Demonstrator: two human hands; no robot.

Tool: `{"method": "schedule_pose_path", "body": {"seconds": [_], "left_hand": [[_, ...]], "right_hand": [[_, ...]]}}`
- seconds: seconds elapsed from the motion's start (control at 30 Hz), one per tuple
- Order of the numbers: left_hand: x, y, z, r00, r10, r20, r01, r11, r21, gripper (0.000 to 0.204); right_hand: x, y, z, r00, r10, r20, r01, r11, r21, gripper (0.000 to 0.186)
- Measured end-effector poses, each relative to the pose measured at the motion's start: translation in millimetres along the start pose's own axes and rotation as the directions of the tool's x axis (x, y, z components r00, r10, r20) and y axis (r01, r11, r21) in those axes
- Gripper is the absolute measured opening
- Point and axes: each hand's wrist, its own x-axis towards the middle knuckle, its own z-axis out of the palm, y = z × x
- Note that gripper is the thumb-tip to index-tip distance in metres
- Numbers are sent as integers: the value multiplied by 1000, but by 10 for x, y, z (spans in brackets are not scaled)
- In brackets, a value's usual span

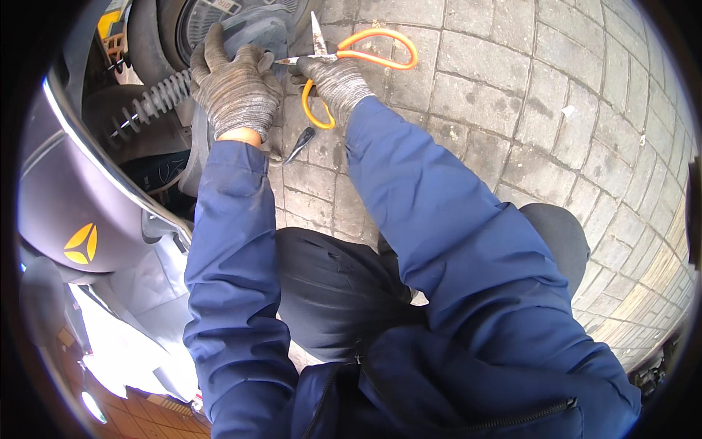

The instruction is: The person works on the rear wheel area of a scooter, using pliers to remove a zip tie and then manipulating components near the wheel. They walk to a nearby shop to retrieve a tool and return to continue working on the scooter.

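Orange-handled scissors (327,57) sit gripped in the right hand (336,82), blades spread, just right of the left hand (238,89), which splays against grey sheeting (259,33); whether it's pinching, I can't tell.

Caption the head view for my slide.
Gloved right hand holds open orange-handled scissors; gloved left hand beside a coil spring.

Orange scissor handles (374,61), navy sleeves (461,197), grey-streaked gloves (238,95), seemingly black trousers (336,285)
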Motion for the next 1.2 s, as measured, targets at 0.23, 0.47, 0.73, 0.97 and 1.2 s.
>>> {"method": "schedule_pose_path", "body": {"seconds": [0.23, 0.47, 0.73, 0.97, 1.2], "left_hand": [[71, 43, 1, 990, 129, 53, -134, 985, 107, 10], [-263, 104, -198, 959, 281, -28, -265, 864, -428, 14], [-765, -14, -20, 740, -362, 566, 496, -274, -824, 14], [-818, -262, 148, 616, -91, 782, 463, -761, -454, 22], [-877, -400, 177, 569, 121, 813, 397, -907, -143, 33]], "right_hand": [[-24, 137, 61, 997, 64, 31, -69, 977, 204, 25], [6, 247, -24, 981, 192, 29, -187, 897, 400, 17], [-65, 172, -336, 972, 235, 14, -213, 849, 484, 19], [-33, 136, -405, 977, 207, -46, -184, 934, 306, 16], [-77, 117, -300, 968, 247, -32, -220, 907, 359, 15]]}}
